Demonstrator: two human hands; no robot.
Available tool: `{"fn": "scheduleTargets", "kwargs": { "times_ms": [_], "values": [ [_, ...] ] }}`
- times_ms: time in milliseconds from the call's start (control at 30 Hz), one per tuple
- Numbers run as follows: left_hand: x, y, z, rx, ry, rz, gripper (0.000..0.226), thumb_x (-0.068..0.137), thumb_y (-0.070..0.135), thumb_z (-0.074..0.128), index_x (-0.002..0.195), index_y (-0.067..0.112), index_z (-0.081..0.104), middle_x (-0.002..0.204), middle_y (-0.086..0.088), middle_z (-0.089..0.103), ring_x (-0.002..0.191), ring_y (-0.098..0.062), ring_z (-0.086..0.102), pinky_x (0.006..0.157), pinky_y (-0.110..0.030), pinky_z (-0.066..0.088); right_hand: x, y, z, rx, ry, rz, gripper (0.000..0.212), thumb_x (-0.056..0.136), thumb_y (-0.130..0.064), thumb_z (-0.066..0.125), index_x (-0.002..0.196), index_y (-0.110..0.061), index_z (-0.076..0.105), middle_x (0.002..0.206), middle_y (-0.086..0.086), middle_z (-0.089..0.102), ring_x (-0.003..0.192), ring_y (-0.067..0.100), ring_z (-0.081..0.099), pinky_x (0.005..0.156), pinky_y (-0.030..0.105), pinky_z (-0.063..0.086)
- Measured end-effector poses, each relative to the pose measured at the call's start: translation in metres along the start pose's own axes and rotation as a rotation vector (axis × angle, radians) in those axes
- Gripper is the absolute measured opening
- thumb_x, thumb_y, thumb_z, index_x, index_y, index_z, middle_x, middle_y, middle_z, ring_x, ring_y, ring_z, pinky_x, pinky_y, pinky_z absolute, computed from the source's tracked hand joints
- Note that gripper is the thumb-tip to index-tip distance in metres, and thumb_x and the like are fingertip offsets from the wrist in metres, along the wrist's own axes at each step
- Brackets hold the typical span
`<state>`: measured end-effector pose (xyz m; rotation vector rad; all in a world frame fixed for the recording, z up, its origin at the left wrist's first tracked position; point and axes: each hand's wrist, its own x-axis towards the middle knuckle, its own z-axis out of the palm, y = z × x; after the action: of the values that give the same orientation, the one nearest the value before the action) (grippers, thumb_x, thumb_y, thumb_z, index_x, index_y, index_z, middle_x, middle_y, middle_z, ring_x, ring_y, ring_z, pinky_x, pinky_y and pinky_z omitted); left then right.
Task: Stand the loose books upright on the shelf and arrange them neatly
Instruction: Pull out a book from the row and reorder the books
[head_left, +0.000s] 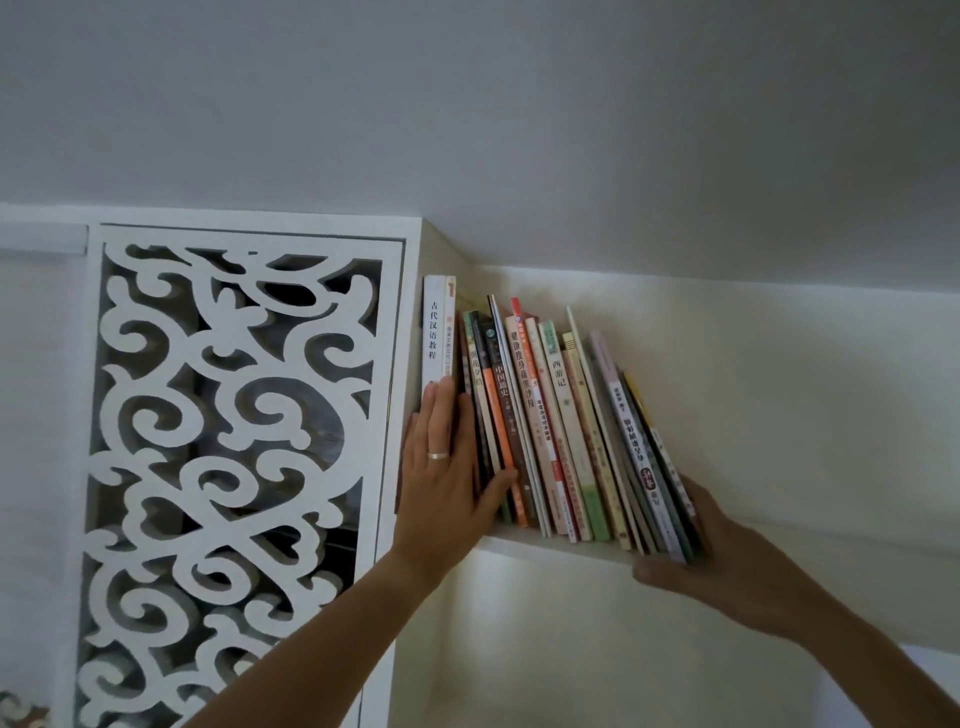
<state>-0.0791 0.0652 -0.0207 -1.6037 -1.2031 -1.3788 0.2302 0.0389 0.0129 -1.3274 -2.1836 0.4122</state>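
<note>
Item: row of thin paperback books (550, 426) on white wall shelf (561, 552), spines tilting left. My left hand (441, 467), fingers spread flat, braces the white upright volumes (439, 327). My right hand (727, 556) cups the row's right end, nearer the slant.

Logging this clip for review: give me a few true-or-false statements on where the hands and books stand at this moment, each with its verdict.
1. The left hand lies flat with straight fingers against the spines at the left end of the row of books. True.
2. The books all stand straight upright. False: most lean, tops tilted left.
3. The right hand supports the right end of the row at the shelf edge. True.
4. The left hand wears no ring. False: a ring shows on one finger.
5. The carved lattice panel is right of the books. False: it is left of them.
</note>
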Motion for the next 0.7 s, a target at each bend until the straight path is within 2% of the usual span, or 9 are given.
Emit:
{"fn": "scheduleTargets", "kwargs": {
  "times_ms": [33,100,167,233,367,533,633,700],
  "values": [
    [0.000,0.000,0.000,0.001,0.002,0.008,0.091,0.094,0.056,0.054,0.161,0.002,0.024,0.172,-0.018,0.006,0.160,-0.035,0.003,0.129,-0.057,0.013,0.004,-0.002,0.007,-0.037,0.027,-0.020,0.109,0.066,-0.078,0.073,0.149,-0.059,0.004,0.131,-0.030,0.048,0.109,-0.001,0.054,0.092,0.022,0.044],
    [0.001,0.000,0.002,0.018,0.013,0.021,0.094,0.091,0.056,0.058,0.160,0.000,0.027,0.171,-0.020,0.008,0.160,-0.038,0.005,0.128,-0.058,0.014,0.016,-0.012,0.020,-0.063,0.122,-0.039,0.107,0.070,-0.076,0.070,0.152,-0.052,0.005,0.129,-0.025,0.053,0.107,0.002,0.059,0.086,0.017,0.045],
    [0.000,0.001,0.004,0.019,0.014,0.021,0.093,0.090,0.052,0.058,0.159,-0.001,0.025,0.171,-0.020,0.006,0.160,-0.038,0.005,0.128,-0.057,0.013,0.029,-0.018,0.031,-0.071,0.231,-0.033,0.106,0.073,-0.076,0.065,0.156,-0.039,0.010,0.135,-0.013,0.061,0.109,0.012,0.066,0.086,0.022,0.051],
    [-0.001,0.004,0.007,-0.019,-0.003,0.032,0.090,0.094,0.044,0.059,0.161,-0.002,0.019,0.172,-0.018,-0.001,0.160,-0.038,0.000,0.129,-0.058,0.011,0.039,-0.023,0.036,-0.070,0.296,-0.010,0.106,0.069,-0.080,0.059,0.155,-0.032,0.018,0.133,-0.007,0.066,0.103,0.017,0.070,0.085,0.028,0.055],
    [0.002,0.018,0.015,-0.045,0.003,0.052,0.071,0.105,0.032,0.042,0.164,0.005,0.013,0.173,-0.015,-0.002,0.160,-0.037,-0.001,0.125,-0.066,0.017,0.051,-0.026,0.033,-0.104,0.316,-0.010,0.108,0.058,-0.089,0.061,0.144,-0.032,0.031,0.116,-0.011,0.069,0.085,0.011,0.070,0.074,0.026,0.058],
    [-0.004,0.003,0.001,0.232,-0.009,-0.003,0.073,0.106,0.045,0.037,0.163,0.003,0.019,0.173,-0.015,0.006,0.160,-0.032,0.005,0.128,-0.057,0.013,0.050,-0.005,0.029,-0.041,0.318,0.033,0.090,0.054,-0.095,0.062,0.122,-0.038,0.047,0.097,-0.019,0.070,0.080,0.004,0.070,0.076,0.034,0.061],
    [-0.005,-0.017,-0.012,0.363,-0.064,0.075,0.070,0.108,0.044,0.034,0.162,0.003,0.019,0.172,-0.018,0.006,0.160,-0.033,0.006,0.126,-0.060,0.018,0.052,-0.002,0.033,-0.006,0.318,0.021,0.083,0.058,-0.092,0.063,0.117,-0.035,0.049,0.099,-0.016,0.072,0.080,0.004,0.071,0.077,0.036,0.062],
    [-0.004,-0.023,-0.015,0.376,-0.113,0.120,0.070,0.108,0.041,0.040,0.163,0.005,0.017,0.172,-0.019,0.003,0.160,-0.035,0.004,0.125,-0.063,0.019,0.053,-0.003,0.033,0.002,0.319,0.010,0.082,0.060,-0.090,0.064,0.116,-0.032,0.050,0.101,-0.015,0.072,0.081,0.005,0.071,0.077,0.036,0.062]
  ]
}}
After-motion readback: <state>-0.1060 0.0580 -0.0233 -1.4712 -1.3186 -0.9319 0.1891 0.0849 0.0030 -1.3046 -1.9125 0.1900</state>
